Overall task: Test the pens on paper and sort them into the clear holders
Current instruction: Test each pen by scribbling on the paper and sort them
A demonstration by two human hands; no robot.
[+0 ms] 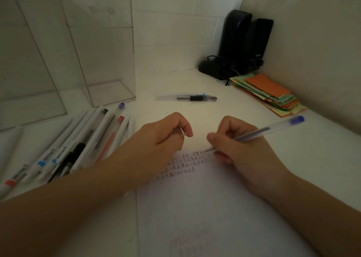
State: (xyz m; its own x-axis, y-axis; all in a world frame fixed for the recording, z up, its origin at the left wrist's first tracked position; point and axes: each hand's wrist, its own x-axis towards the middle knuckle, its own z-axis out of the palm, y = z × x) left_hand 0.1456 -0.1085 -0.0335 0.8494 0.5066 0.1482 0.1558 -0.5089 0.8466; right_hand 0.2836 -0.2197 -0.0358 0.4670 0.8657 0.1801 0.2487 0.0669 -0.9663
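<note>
I see my right hand (242, 147) pinching a blue-capped pen (259, 132) in a writing grip, tip touching the paper (205, 208) at the far end of some rows of small marks. My left hand (162, 137) rests curled on the paper's left edge, its grip pressed around a small clear piece (183, 134); I cannot tell what it is. A pile of pens (78, 145) lies on the bench (322, 159) at left, near 2 clear holders (93, 51). 1 loose pen (187, 97) lies farther off. Far right sit black speakers (246, 42) and coloured paper slips (269, 92).
</note>
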